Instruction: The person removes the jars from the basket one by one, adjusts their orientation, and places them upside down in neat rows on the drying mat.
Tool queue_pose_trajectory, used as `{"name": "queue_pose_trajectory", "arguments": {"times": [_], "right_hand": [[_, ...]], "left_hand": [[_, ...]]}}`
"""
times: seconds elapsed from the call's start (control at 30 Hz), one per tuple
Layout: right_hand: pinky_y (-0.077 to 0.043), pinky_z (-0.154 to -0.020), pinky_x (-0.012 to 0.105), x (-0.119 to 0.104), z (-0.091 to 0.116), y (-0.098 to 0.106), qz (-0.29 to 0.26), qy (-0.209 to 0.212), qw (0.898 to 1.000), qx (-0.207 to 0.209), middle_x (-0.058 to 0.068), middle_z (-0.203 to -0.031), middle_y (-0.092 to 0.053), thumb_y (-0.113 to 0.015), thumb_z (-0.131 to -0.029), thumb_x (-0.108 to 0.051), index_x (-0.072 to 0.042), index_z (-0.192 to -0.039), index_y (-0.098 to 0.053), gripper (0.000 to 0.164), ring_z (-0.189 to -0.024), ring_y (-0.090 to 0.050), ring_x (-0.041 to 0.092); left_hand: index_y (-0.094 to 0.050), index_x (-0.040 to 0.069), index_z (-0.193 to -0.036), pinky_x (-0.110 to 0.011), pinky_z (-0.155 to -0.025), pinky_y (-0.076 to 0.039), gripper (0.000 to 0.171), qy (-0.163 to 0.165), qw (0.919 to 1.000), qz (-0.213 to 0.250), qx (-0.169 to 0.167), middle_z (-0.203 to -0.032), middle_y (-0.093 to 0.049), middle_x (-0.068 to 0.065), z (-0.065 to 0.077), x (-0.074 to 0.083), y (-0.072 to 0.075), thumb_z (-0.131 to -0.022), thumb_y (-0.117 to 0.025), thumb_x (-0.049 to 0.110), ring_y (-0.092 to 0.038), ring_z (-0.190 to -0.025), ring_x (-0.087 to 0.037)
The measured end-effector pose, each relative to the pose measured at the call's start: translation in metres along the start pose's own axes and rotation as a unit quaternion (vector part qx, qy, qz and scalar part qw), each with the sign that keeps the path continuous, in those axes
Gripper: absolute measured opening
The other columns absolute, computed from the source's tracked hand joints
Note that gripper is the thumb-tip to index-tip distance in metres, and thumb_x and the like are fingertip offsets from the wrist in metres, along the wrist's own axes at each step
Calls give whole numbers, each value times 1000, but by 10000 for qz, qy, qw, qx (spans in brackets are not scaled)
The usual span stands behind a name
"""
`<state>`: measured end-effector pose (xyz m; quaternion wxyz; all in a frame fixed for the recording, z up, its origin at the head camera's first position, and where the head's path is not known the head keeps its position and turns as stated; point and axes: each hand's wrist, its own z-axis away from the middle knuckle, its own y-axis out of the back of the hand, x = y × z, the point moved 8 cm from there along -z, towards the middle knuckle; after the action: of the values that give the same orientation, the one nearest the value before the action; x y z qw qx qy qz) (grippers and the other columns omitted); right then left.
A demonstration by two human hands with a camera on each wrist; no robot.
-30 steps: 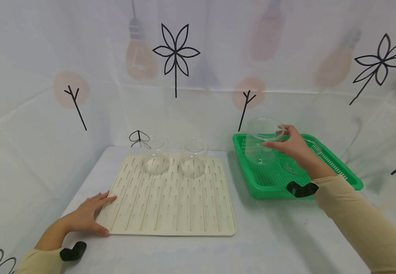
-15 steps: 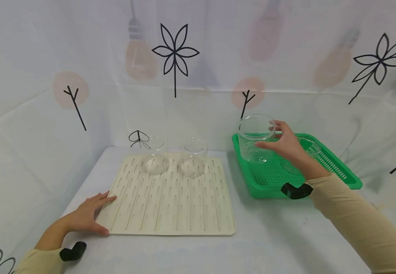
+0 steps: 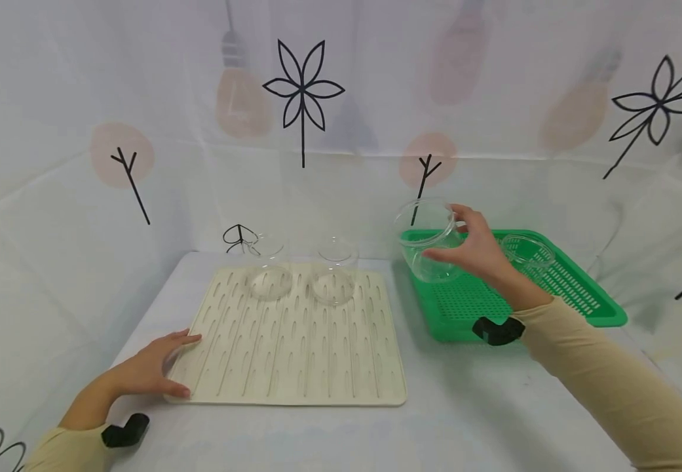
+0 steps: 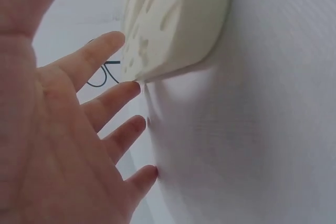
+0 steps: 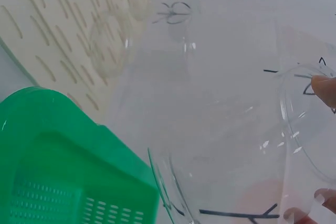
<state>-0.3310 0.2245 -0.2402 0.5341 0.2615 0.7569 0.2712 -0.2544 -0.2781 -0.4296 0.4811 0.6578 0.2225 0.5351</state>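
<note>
My right hand (image 3: 475, 246) grips a clear round jar (image 3: 426, 229), thumb on the near side and fingers behind its rim. The jar hangs tilted over the left end of the green basket (image 3: 443, 331). In the right wrist view, parts of the fingers (image 5: 325, 90) show against the clear wall. A cream ridged mat (image 3: 293, 360) lies on the table, bearing two clear jars (image 3: 268, 282) standing upright side by side at its back. At the mat's front left corner rests my left hand (image 3: 147, 370), fingers spread along its edge, holding nothing.
Another clear jar (image 3: 527, 251) sits in the basket, partly hidden behind my right forearm. A white table (image 3: 317, 439) lies under everything. A printed white cloth (image 3: 352, 118) rises behind and at the sides.
My right hand has moved left with the jar, from over the basket's middle to its left end. The jar now tilts more. My left hand stays at the mat's corner.
</note>
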Motion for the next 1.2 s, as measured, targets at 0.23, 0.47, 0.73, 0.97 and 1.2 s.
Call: {"name": "queue_pose_trajectory", "arguments": {"times": [0.23, 0.47, 0.73, 0.97, 1.2], "right_hand": [[-36, -91, 57, -7, -2, -10, 172, 306, 9994, -11, 23, -133, -32, -79, -74, -31, -3, -145, -24, 94, -121, -33, 38], [-36, -91, 57, -17, -2, -23, 206, 409, 9989, -129, 23, -132, -31, -81, -72, -27, -4, -144, -26, 94, -120, -33, 38], [-37, -90, 56, -32, -1, -34, 290, 691, 9970, -181, 22, -128, -31, -81, -71, -21, -6, -144, -29, 90, -116, -34, 37], [-37, -89, 57, -42, 0, -44, 364, 971, 9943, -251, 23, -128, -30, -82, -69, -20, -5, -142, -32, 90, -114, -35, 39], [-40, -85, 57, -52, 1, -54, 449, 1082, 9927, -289, 22, -128, -32, -84, -66, -22, -9, -142, -34, 92, -111, -37, 37]], "left_hand": [[-42, 0, -135, -66, -93, -26, 92, -248, 9983, 49, 532, -137, -35, -30, -5, 11, 10, -65, -81, 44, -28, -123, -50], [-34, 5, -141, -65, -93, -29, 97, -56, 9959, 325, 841, -140, -33, -24, -17, 28, 17, -67, -80, 46, -29, -126, -45], [-35, 8, -142, -64, -94, -30, 93, -282, 9910, 577, 1170, -142, -33, -19, -40, 60, 24, -68, -82, 38, -30, -127, -42], [-34, 9, -142, -58, -95, -35, 93, -638, 9838, 884, 1424, -143, -35, -14, -62, 86, 27, -69, -81, 42, -36, -125, -38], [-32, 14, -143, -45, -100, -35, 91, -1075, 9717, 1244, 1695, -140, -38, -8, -82, 121, 29, -70, -80, 41, -36, -127, -26]]}}
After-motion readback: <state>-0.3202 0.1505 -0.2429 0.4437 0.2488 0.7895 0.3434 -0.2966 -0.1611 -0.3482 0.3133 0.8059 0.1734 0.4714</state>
